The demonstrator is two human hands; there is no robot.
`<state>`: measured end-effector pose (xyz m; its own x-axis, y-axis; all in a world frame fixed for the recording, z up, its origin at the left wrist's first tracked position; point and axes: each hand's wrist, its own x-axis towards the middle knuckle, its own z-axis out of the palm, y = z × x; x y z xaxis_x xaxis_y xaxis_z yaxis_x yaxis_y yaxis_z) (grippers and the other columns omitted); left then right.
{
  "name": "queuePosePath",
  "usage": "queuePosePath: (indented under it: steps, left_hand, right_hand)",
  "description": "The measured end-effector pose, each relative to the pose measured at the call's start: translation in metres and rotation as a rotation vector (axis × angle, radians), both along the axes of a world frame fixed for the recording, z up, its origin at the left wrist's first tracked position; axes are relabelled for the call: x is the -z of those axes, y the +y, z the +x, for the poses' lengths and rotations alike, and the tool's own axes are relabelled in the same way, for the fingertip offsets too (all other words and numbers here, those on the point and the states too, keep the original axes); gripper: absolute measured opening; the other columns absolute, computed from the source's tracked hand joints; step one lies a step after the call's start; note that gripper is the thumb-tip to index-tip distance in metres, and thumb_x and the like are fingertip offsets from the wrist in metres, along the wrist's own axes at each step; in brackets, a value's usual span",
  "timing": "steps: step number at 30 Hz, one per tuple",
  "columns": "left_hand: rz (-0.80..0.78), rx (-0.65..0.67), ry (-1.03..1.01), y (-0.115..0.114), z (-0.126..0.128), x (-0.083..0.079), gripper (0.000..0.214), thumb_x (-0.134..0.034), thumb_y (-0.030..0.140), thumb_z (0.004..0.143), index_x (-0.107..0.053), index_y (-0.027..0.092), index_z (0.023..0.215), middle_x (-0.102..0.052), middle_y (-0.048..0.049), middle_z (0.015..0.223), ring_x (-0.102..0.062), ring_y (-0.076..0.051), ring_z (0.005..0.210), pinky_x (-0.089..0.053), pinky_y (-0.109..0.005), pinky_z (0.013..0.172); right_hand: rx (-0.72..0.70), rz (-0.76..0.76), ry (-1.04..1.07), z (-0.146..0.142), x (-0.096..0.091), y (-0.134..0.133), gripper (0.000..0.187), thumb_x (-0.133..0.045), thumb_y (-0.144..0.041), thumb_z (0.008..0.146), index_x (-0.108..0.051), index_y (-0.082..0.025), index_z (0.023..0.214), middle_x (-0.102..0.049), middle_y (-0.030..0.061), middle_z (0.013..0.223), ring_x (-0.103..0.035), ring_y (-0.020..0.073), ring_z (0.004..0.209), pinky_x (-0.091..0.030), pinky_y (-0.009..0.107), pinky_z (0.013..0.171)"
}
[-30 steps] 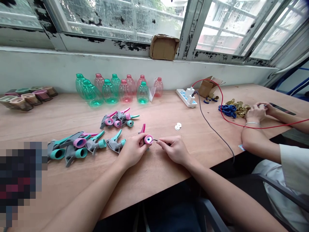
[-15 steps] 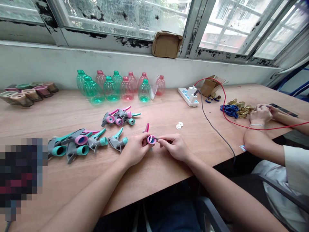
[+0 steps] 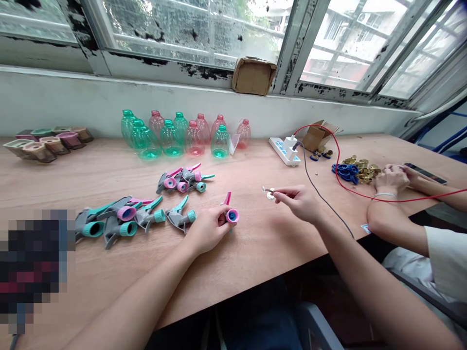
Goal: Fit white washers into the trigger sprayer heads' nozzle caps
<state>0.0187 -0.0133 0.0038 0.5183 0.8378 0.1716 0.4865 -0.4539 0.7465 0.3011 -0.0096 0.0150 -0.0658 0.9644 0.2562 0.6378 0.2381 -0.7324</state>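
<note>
My left hand (image 3: 207,226) is closed around a trigger spray head whose pink collar (image 3: 232,216) faces me, with a blue inside showing. Its pink trigger points up above my fingers, and the rest of the body is hidden in the hand. Pinched in my right hand (image 3: 297,201) is a pair of dark tweezers (image 3: 269,190). At their tip is a small white piece (image 3: 263,189), seen edge-on. White washers (image 3: 270,196) lie on the table just below the tips. Left of my left hand rests a grey spray head with a teal collar (image 3: 191,216).
More spray heads (image 3: 127,228) lie to the left, with a smaller pile (image 3: 182,184) behind. Green and pink bottles (image 3: 195,143) line the wall. A power strip (image 3: 282,151) trails a grey cable. At right, another person's hands (image 3: 392,180) are beside gold and blue parts (image 3: 346,171).
My right hand has moved right and away from the pink collar with the tweezers, to above the white washers. White showed inside the collar before; now blue does. My left hand keeps its hold.
</note>
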Motion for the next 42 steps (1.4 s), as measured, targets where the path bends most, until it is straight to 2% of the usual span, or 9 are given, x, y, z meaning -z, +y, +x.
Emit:
queuePosePath:
  steps: [5, 10, 14, 17, 21, 25, 31, 36, 42]
  left_hand:
    - [0.003, 0.007, 0.013, 0.001, -0.001, -0.002, 0.017, -0.052, 0.027, 0.083, -0.065, 0.017, 0.089, -0.05, 0.0027, 0.062, -0.042, -0.012, 0.057, -0.029, -0.023, 0.054]
    - [-0.005, 0.021, 0.026, 0.0, 0.001, -0.001, 0.019, -0.052, 0.027, 0.084, -0.065, 0.016, 0.09, -0.051, 0.0022, 0.062, -0.042, -0.012, 0.056, -0.029, -0.023, 0.053]
    - [0.085, 0.039, 0.102, -0.014, 0.001, -0.011, 0.018, -0.051, 0.026, 0.085, -0.066, 0.018, 0.09, -0.054, 0.002, 0.062, -0.046, -0.012, 0.056, -0.03, -0.024, 0.054]
    - [0.264, -0.006, 0.242, -0.02, -0.015, -0.033, 0.015, -0.055, 0.02, 0.078, -0.067, 0.021, 0.088, -0.062, -0.0014, 0.079, -0.055, -0.016, 0.07, -0.035, -0.025, 0.062]
    - [0.347, -0.341, 0.487, -0.003, -0.069, -0.068, 0.019, -0.058, 0.028, 0.076, -0.067, 0.024, 0.092, -0.06, -0.0036, 0.094, -0.055, -0.018, 0.07, -0.035, -0.025, 0.059]
    - [0.259, -0.563, 0.756, 0.03, -0.13, -0.08, 0.02, -0.057, 0.034, 0.078, -0.066, 0.019, 0.089, -0.057, -0.0063, 0.093, -0.053, -0.02, 0.075, -0.034, -0.024, 0.06]
    - [0.075, -0.473, 0.922, 0.062, -0.166, -0.076, 0.034, -0.047, 0.036, 0.084, -0.065, 0.012, 0.1, -0.057, -0.0065, 0.095, -0.053, -0.018, 0.086, -0.036, -0.022, 0.071]
    - [0.107, -0.418, 0.84, 0.088, -0.147, -0.076, 0.044, -0.048, 0.037, 0.077, -0.061, 0.02, 0.115, -0.056, -0.0094, 0.113, -0.058, -0.025, 0.095, -0.045, -0.03, 0.078]
    - [0.16, -0.237, 0.885, 0.126, -0.135, -0.056, 0.048, -0.054, 0.03, 0.065, -0.066, 0.022, 0.11, -0.058, -0.0086, 0.113, -0.06, -0.026, 0.097, -0.047, -0.03, 0.079]
  right_hand:
    - [0.136, 0.056, -0.507, 0.035, -0.003, 0.015, 0.029, -0.056, -0.041, 0.087, -0.078, -0.022, 0.087, -0.073, 0.0051, 0.072, -0.06, 0.0166, 0.059, -0.036, 0.027, 0.052]
    - [0.21, 0.062, -0.828, 0.033, -0.001, 0.018, 0.03, -0.052, -0.04, 0.089, -0.078, -0.027, 0.086, -0.075, 0.006, 0.078, -0.064, 0.0215, 0.071, -0.033, 0.029, 0.052]
    - [0.246, 0.098, -0.67, 0.022, 0.0, 0.019, 0.029, -0.052, -0.039, 0.089, -0.078, -0.026, 0.09, -0.075, 0.0056, 0.082, -0.066, 0.0207, 0.072, -0.037, 0.028, 0.054]
    - [0.169, 0.099, -0.476, 0.01, 0.003, 0.016, 0.026, -0.055, -0.038, 0.087, -0.077, -0.023, 0.088, -0.075, 0.004, 0.078, -0.065, 0.0181, 0.066, -0.039, 0.027, 0.055]
    - [0.066, 0.163, -0.312, -0.008, 0.014, 0.007, 0.025, -0.056, -0.037, 0.087, -0.075, -0.022, 0.09, -0.074, 0.003, 0.077, -0.063, 0.0164, 0.063, -0.04, 0.026, 0.057]
    - [0.007, 0.247, -0.256, -0.02, 0.029, -0.001, 0.025, -0.053, -0.034, 0.09, -0.073, -0.02, 0.091, -0.071, 0.0039, 0.077, -0.061, 0.0166, 0.064, -0.04, 0.027, 0.06]
    - [-0.056, 0.247, -0.266, -0.021, 0.044, -0.001, 0.023, -0.053, -0.031, 0.091, -0.073, -0.02, 0.094, -0.07, 0.0041, 0.078, -0.062, 0.0172, 0.069, -0.042, 0.027, 0.063]
    - [-0.082, 0.238, -0.246, -0.019, 0.047, 0.001, 0.024, -0.053, -0.032, 0.091, -0.073, -0.02, 0.093, -0.071, 0.0051, 0.08, -0.062, 0.0173, 0.069, -0.045, 0.028, 0.065]
    - [-0.081, 0.234, -0.21, -0.02, 0.046, 0.002, 0.023, -0.053, -0.032, 0.09, -0.073, -0.021, 0.093, -0.07, 0.005, 0.078, -0.061, 0.0174, 0.068, -0.045, 0.028, 0.064]
